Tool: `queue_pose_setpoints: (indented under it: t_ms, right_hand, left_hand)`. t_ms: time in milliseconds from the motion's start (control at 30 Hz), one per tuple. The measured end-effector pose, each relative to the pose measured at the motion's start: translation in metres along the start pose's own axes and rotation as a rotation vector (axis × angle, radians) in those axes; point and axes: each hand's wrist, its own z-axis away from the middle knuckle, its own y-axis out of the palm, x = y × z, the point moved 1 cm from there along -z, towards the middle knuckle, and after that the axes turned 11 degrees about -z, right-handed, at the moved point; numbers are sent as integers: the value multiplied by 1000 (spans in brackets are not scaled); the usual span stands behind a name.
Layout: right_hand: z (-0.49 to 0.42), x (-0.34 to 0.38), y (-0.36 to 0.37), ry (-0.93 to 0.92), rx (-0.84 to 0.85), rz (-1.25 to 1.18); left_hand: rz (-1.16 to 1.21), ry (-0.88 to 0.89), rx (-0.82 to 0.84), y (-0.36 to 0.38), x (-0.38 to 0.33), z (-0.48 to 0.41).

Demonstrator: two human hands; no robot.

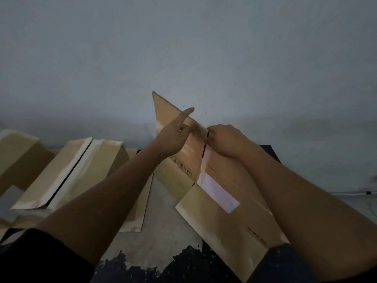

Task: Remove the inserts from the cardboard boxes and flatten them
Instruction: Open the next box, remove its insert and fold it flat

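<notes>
At the far edge of the worn table [169, 217], against the grey wall [183, 48], you have the cardboard box [220, 203] you are working on: it lies stretched toward you under your right forearm, with a white label [217, 193] on its upper face and one flap [163, 111] standing up at its far end. Your right hand [224, 140] is closed in a pinch on the box's far edge, right at the dark slit of the seam, though what exactly sits between the fingers is too dim to tell. Your left hand [176, 137] is mostly curled, its index finger stretched out along the raised flap and touching it; it seems to press or steady rather than grip, and motion blur hides the other fingers. No insert is visible anywhere, so you cannot tell whether this box has been emptied. I judge you are in the middle of opening or collapsing this one, not finished with it. To your left a taped box [71, 172] sits sealed and full-bodied, with another box [18, 154] behind it at the frame's edge, both apparently untouched. A flat cardboard sheet [140, 203] lies between your arms, perhaps one piece already done. Most of the work looks to remain.
</notes>
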Motion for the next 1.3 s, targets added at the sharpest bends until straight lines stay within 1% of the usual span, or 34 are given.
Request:
queue_pose_setpoints:
  t_ms: [100, 167, 233, 300, 400, 467, 567, 667, 767, 867, 933, 1000, 1100, 1133, 1200, 1267, 1300]
  right_hand:
    - [-2, -4, -24, -2, -33, -97]
    - [0, -4, -40, -5, -86, -184]
    - [3, -8, -51, -10, -132, -278]
    - [7, -16, -57, -3, -173, -442]
    - [19, -29, -59, 45, -218, -730]
    - [25, -42, -55, 100, -237, -878]
    - [32, -70, -34, 212, -241, -1047]
    - [40, -105, 3, 367, -247, -1151]
    - [55, -136, 45, 507, -198, -1169]
    - [67, -162, 78, 573, -176, -1146]
    - [73, -179, 96, 614, -184, -1108]
    - [77, -196, 113, 650, -187, -1000]
    - [80, -222, 135, 729, -139, -764]
    - [81, -226, 140, 729, -123, -684]
    - [86, -227, 150, 676, -92, -443]
    - [94, -218, 163, 580, 10, -145]
    - [97, -212, 175, 510, 82, -68]
  left_hand:
    - [112, 12, -76, 5, 5, 4]
    - [148, -47, -120, 11, 11, 4]
    - [131, -107, -125, 19, 17, 5]
    - [72, -116, -120, 28, 22, 8]
    - [12, -83, -178, 41, 25, 16]
    - [-30, -85, -214, 50, 28, 18]
    - [-98, -68, -202, 63, 32, 17]
    - [-185, -39, -154, 81, 36, 16]
    - [-250, -123, -38, 109, 44, 22]
    - [-295, -174, 91, 144, 59, 34]
    - [-299, -242, 199, 165, 70, 43]
    - [-303, -320, 334, 186, 84, 50]
    - [-401, -382, 551, 216, 105, 60]
    - [-435, -404, 607, 223, 111, 65]
    - [-494, -442, 690, 237, 120, 76]
    - [-537, -445, 712, 247, 126, 89]
    - [-553, -440, 701, 252, 128, 96]
